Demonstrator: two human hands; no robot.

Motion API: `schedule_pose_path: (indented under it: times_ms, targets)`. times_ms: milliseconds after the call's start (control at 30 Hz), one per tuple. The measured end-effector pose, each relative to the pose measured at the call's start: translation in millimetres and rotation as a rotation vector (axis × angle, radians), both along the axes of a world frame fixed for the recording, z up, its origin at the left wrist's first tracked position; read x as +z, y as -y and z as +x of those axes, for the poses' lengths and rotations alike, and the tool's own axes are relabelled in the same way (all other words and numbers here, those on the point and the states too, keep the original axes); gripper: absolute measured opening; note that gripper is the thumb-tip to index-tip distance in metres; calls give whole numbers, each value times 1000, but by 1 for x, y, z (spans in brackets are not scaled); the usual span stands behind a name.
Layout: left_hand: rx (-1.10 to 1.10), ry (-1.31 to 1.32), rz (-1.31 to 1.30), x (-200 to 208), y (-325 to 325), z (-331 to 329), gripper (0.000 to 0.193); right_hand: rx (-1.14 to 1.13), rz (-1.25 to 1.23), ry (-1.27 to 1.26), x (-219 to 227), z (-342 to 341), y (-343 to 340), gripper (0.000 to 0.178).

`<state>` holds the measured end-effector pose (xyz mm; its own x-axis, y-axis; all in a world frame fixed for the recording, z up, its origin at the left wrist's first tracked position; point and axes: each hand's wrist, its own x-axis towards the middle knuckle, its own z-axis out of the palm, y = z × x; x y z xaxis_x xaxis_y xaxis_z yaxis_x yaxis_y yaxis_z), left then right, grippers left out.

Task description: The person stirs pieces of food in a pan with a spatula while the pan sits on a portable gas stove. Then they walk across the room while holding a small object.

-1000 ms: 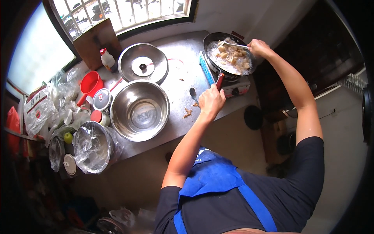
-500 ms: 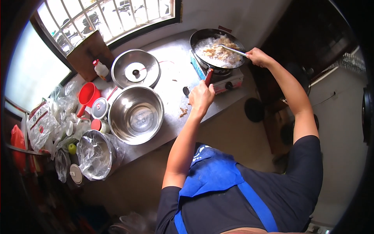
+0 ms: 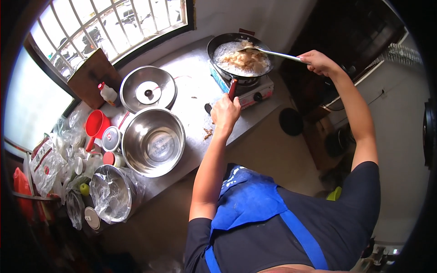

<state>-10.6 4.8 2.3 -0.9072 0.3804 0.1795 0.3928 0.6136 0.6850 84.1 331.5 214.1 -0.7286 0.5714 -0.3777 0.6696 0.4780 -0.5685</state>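
Note:
A dark wok [image 3: 213, 47] sits on a portable gas stove [image 3: 251, 94] at the far right of the counter. Pale yellowish pieces of food [image 3: 246, 60] bubble in foamy oil inside it. My left hand [image 3: 226, 111] is closed around the wok's reddish-brown handle [image 3: 233, 89]. Out to the right of the wok, my right hand [image 3: 319, 63] grips the end of a long metal spatula [image 3: 281, 55]. The head of that utensil rests among the food and is partly hidden, so its exact shape is hard to make out.
Left of the stove stand a large steel basin [image 3: 154, 141] and a steel pan with a lid [image 3: 140, 78]. Nearby are a red dipper [image 3: 96, 123], a red-capped bottle [image 3: 108, 93], a board [image 3: 93, 79] and a plastic-covered pot [image 3: 111, 193]. A barred window lies behind.
My right hand has moved right and slightly up, away from the wok, showing more of the spatula's handle. The food is gathered differently. The whole view has shifted a little.

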Motion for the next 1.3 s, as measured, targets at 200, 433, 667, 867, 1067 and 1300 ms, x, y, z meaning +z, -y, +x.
schedule_pose_path:
  times_ms: [200, 433, 667, 867, 1067, 1300]
  targets:
    - [-21, 90, -14, 6, 1, -1, 38, 207, 119, 3, 3, 17, -13, 33]
    - [-23, 69, -5, 8, 4, -1, 36, 286, 395, 9, -58, -4, 16, 31]
    - [-33, 32, -6, 6, 3, -4, 35, 232, 463, -6, -106, -35, 37, 33]
    - [-56, 34, -17, 4, 6, -4, 35, 276, 648, -134, -150, -45, 59, 26]
    - [-68, 6, 10, -8, 4, -7, 36, 238, 724, -118, -158, -46, 68, 26]
    - [-91, -23, 34, -7, 2, -10, 39, 215, 816, -172, -177, -51, 70, 29]
